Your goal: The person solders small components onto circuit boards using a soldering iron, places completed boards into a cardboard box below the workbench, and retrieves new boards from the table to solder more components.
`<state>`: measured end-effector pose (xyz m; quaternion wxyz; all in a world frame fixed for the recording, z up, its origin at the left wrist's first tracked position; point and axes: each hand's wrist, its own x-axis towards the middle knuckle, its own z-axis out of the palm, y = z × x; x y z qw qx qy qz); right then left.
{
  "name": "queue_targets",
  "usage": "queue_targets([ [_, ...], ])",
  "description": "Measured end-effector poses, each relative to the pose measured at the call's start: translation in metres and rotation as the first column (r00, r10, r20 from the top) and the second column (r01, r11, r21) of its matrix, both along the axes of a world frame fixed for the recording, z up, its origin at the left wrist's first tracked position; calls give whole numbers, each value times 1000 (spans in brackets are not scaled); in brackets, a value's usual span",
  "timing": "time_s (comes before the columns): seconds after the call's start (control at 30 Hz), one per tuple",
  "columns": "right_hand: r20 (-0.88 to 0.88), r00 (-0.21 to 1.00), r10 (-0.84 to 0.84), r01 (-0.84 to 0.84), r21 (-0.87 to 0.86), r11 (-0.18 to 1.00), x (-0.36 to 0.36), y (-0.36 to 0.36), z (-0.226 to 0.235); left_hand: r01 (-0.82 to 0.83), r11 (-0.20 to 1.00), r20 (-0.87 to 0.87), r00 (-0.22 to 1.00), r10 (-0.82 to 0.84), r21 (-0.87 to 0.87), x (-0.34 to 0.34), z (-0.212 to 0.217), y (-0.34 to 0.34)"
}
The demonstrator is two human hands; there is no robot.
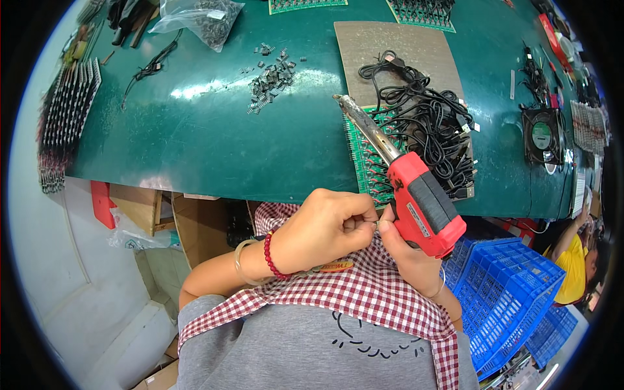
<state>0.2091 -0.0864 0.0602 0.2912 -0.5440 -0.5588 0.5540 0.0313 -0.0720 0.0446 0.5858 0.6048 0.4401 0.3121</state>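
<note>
In my right hand (415, 260) is a red and black soldering gun (426, 205), its metal barrel slanting up and left over the bench. The thumb and forefinger of that hand also meet the fingertips of my left hand (328, 231) just off the bench's front edge. My left fingers are curled in a pinch; something tiny and thin shows between the fingertips, too small to name. Beyond the hands a green circuit board panel (359, 153) lies partly under a tangle of black USB cables (422, 123). Both rest on a brown board (354, 49).
Small black components (270, 81) lie heaped on the green bench (195, 143). A clear bag (208, 26) stands behind, with stacked circuit boards (68, 117) at left. A black fan (543, 136) sits at right. Blue crates (507, 292) and a person in yellow (572, 260) are right.
</note>
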Motion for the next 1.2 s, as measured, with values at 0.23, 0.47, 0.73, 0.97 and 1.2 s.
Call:
queue_targets([
  [0.23, -185, 971, -151, 152, -11, 988, 25, -13, 6, -51, 869, 93, 989, 111, -491, -24, -29, 35],
  [0.47, -134, 965, -226, 218, -69, 973, 72, -52, -15, 12, 863, 125, 990, 60, -505, -27, -43, 49],
  [0.73, -145, 953, -265, 235, -197, 952, 85, -69, -29, 66, 833, 108, 994, -8, -549, -29, -43, 57],
  [0.97, -37, 953, -300, 291, -153, 944, 87, -73, -41, 89, 814, 132, 991, -15, -574, -29, -44, 61],
  [1.2, 112, 987, -114, 119, -47, 992, 83, -68, -34, 70, 821, 133, 991, 7, -567, -27, -45, 60],
])
